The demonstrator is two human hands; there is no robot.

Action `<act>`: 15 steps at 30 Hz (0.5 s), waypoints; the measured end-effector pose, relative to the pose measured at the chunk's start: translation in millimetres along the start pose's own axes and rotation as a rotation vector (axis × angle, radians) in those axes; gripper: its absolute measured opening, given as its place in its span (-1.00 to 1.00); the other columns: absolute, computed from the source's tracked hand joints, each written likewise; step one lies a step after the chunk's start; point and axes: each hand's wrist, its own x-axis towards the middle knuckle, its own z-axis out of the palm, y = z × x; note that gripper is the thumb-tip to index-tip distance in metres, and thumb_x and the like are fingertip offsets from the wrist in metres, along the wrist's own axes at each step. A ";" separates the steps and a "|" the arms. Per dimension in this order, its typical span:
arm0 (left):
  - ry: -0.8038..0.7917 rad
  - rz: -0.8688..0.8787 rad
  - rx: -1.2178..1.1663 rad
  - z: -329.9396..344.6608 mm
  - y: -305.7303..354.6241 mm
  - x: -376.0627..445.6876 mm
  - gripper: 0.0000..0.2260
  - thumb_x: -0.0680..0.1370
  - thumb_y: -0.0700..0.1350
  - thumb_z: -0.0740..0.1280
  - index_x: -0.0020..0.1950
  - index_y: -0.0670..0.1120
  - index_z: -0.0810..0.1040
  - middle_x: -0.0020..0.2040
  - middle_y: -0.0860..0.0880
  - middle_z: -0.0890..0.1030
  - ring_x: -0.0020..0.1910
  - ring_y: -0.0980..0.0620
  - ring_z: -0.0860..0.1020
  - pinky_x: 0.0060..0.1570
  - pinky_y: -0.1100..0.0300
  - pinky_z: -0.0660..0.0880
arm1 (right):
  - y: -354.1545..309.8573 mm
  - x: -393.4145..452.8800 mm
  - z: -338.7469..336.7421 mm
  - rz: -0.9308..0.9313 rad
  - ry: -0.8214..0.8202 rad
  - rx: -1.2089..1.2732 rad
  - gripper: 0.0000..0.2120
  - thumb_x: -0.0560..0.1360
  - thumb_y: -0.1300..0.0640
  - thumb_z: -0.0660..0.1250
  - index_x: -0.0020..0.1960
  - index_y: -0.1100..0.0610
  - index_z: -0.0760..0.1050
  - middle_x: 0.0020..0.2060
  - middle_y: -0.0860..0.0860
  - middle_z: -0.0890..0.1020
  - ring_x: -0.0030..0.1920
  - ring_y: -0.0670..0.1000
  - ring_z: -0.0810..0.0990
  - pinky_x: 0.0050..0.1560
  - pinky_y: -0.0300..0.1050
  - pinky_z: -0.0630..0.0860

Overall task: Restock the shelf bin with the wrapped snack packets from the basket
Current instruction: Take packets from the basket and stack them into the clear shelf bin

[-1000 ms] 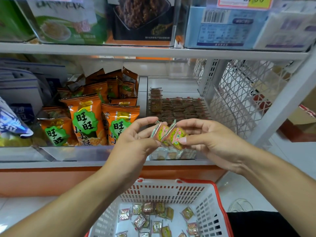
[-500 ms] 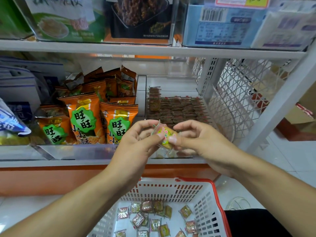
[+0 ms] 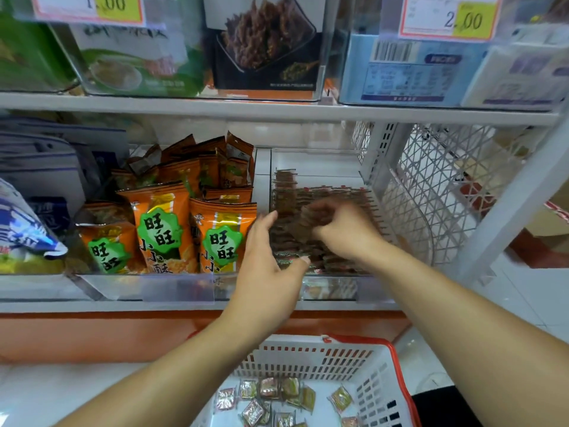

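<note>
Nearest the camera sits a white slotted plastic shopping basket with a red rim. On its floor lies a loose scatter of small square foil-wrapped snack packets in pink, green and yellow wrappers, some overlapping.

Above the basket, both bare forearms reach to the shelf. The left hand is at the front left corner of the clear plastic shelf bin, fingers straight and spread, thumb extended toward the bin's front lip; it grips nothing that can be seen. The right hand is inside the bin, over the stock, fingers curled downward. It is motion-blurred, and whether a packet is between its fingers cannot be told.

The bin holds rows of small brown packets with red edges, stacked flat and filling most of its floor; a few foil-wrapped packets show through the front wall.

Left of the bin, in the adjoining clear compartment, stand orange snack bags with green badges and Chinese lettering, upright and leaning on one another. Right of the bin is a white wire mesh side panel.

Farthest, on the shelf above the bin, are clear containers of boxed goods, including a black box picturing brown food, and a yellow-and-white price label reading 2.00.
</note>
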 end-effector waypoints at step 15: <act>-0.008 -0.005 -0.024 9.6 -14.5 10.9 -0.28 0.54 -0.15 0.45 0.33 0.49 0.11 0.45 0.17 0.40 0.41 0.19 0.39 0.34 0.36 0.28 | -12.9 54.5 37.4 0.002 0.111 -0.109 -0.51 0.51 0.21 0.40 0.42 0.08 0.40 0.23 0.08 0.62 0.20 0.10 0.61 -0.04 -0.25 0.37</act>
